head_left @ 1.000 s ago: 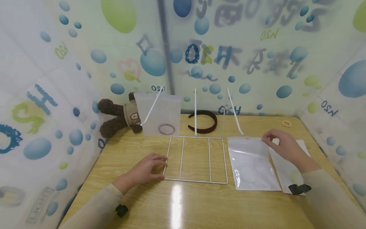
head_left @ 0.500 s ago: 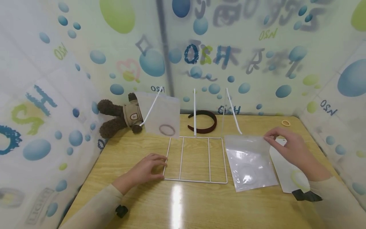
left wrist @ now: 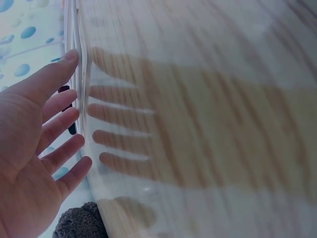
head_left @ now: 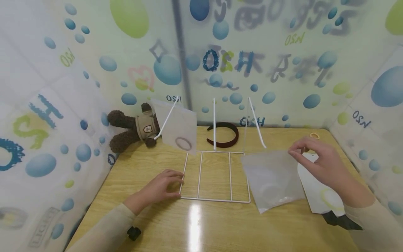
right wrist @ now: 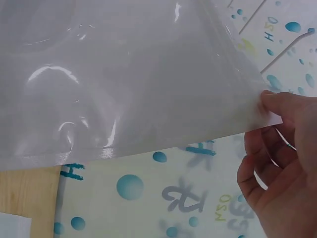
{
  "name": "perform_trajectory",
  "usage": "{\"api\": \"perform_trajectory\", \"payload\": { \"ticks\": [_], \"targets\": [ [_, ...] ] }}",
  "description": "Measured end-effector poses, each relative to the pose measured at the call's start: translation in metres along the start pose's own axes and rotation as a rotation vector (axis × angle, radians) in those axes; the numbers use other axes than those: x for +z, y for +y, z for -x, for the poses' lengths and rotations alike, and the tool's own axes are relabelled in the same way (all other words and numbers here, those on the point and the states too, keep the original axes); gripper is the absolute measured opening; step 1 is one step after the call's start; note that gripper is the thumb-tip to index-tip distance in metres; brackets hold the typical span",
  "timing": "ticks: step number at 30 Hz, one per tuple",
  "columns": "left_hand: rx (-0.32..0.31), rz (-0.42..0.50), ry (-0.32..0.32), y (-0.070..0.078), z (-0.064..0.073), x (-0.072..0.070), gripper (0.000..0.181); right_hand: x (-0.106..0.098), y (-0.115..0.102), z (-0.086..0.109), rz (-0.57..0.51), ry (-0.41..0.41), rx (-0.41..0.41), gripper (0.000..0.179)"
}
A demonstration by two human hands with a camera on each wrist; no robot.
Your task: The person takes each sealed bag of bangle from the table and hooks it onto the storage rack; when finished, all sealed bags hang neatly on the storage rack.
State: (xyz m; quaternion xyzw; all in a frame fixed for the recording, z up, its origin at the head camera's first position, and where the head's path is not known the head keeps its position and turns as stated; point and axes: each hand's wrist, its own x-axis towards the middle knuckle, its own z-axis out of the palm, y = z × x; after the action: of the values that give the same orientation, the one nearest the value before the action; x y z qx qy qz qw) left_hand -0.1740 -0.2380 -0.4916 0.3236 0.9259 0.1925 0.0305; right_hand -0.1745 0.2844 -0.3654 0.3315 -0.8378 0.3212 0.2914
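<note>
In the head view my right hand (head_left: 324,168) pinches the top right corner of a clear plastic bag (head_left: 272,180). The bag is lifted and tilted, and a faint round shape shows inside. Thumb and fingertips clasp that corner in the right wrist view too. My left hand (head_left: 155,189) touches the left side of a white wire rack (head_left: 231,176), fingers loosely bent. In the left wrist view, the fingertips meet the thin rail. Prongs rise at the rack's back. Another bag (head_left: 176,122), holding a brownish ring (head_left: 183,144), hangs at the left prong (head_left: 167,120).
A flat white bag (head_left: 310,185) with a pale yellow ring lies partly under my right forearm. A yellow ring (head_left: 315,135) sits at the back right. Behind the rack lies a dark headband (head_left: 237,136). A brown plush toy (head_left: 126,138) lies at the back left.
My right hand has raised the clear bag off the table and drawn it slightly left, toward the rack. The hanging bag has swung round. My left hand has stayed put.
</note>
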Motion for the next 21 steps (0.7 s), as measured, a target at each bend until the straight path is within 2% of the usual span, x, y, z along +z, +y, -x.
{"api": "perform_trajectory", "payload": {
  "ticks": [6,16,21],
  "targets": [
    [0.006,-0.008,0.003,-0.001,-0.001,0.001,0.046,-0.004,-0.023,-0.011,-0.07,0.02,-0.071,0.023],
    [-0.005,-0.003,0.002,0.001,0.001,0.0,0.046,-0.01,-0.063,-0.03,-0.283,-0.012,-0.187,0.004],
    [-0.006,-0.002,0.003,0.001,0.001,0.0,0.046,-0.008,-0.085,-0.047,-0.305,0.022,-0.233,0.022]
  ]
}}
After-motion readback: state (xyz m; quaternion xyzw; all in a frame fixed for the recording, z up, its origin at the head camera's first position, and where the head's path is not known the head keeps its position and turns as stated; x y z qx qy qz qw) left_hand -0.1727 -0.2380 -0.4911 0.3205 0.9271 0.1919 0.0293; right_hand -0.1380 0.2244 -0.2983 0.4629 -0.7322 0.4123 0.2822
